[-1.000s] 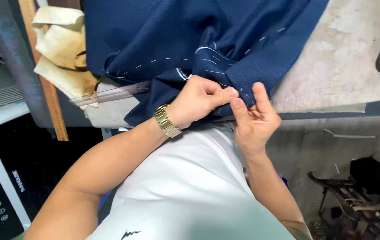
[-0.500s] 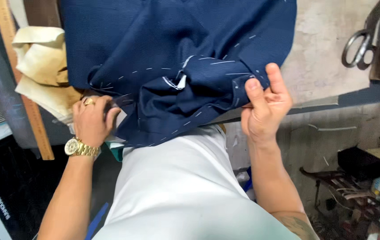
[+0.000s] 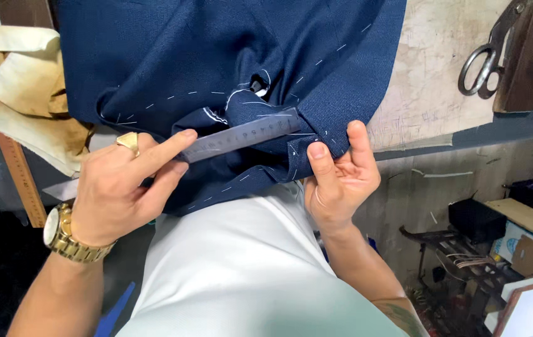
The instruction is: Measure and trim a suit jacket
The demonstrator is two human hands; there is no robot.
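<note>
Two hands are working navy cloth (image 3: 216, 62): left hand (image 3: 116, 193) pinching a steel ruler (image 3: 241, 134), right hand (image 3: 338, 178) gripping the cloth's edge at 3 o'clock.

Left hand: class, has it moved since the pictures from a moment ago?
Yes. The left hand, earlier pinching the navy cloth beside the right hand, has moved away toward the cream cloth and now lays a metal ruler across the fabric.

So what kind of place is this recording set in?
Most likely a tailor's workshop: dark navy cloth with white basting stitches lies on a worn worktable, the left hand lays a steel ruler on it, and large metal shears lie nearby.
</note>
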